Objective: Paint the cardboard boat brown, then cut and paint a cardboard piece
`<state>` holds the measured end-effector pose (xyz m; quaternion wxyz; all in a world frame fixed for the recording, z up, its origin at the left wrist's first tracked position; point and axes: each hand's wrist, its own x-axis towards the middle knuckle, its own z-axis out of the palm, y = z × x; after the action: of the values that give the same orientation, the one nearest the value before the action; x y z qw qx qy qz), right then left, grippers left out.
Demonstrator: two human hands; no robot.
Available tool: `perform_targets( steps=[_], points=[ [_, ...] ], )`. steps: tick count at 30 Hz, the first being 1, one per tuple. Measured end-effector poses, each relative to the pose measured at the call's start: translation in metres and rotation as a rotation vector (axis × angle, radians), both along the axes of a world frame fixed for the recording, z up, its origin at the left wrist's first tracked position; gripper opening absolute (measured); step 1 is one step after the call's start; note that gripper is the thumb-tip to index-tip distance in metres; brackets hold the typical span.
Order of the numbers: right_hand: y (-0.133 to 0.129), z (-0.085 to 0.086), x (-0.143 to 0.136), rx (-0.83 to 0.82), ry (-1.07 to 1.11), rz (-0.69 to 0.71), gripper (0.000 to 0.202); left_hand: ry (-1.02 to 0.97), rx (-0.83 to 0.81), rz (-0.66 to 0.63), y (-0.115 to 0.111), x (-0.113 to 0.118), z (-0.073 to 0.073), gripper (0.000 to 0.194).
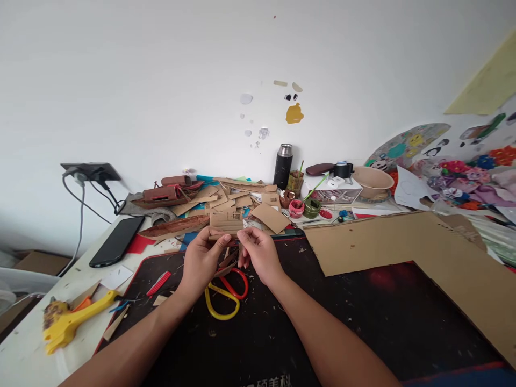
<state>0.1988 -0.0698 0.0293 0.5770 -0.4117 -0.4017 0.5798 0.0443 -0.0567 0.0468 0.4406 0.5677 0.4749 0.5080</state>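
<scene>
My left hand (pixel 202 259) and my right hand (pixel 260 255) meet above the dark mat, each closed in a pinch. Between their thumbs and fingers is a narrow strip of brown cardboard (pixel 220 236), partly hidden by the fingers. Below them, scissors (pixel 223 317) with one yellow and one red handle lie on the mat, their blades mostly covered by scraps. A printed cardboard piece (pixel 226 220) shows just behind my fingertips; whether it touches them is unclear.
Cardboard scraps (pixel 242 201) pile up behind my hands, beside brown model boats (pixel 169 193). A yellow glue gun (pixel 76 322) and black phone (pixel 116 242) lie left. Open paint jars (pixel 296 208) and a black flask (pixel 284 166) stand behind. A large cardboard sheet (pixel 374 236) covers the right.
</scene>
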Motion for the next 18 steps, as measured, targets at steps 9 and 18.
perform_targets(
  steps=[9,18],
  points=[
    [-0.0044,0.0003,-0.0063,-0.017,0.060,0.056,0.048,0.006,0.049,0.012,0.0002,0.0016,-0.0103,0.042],
    [-0.0021,0.0000,-0.0049,-0.035,0.088,0.043,0.045,0.027,0.002,-0.034,0.0051,0.0020,-0.0072,0.040]
  ],
)
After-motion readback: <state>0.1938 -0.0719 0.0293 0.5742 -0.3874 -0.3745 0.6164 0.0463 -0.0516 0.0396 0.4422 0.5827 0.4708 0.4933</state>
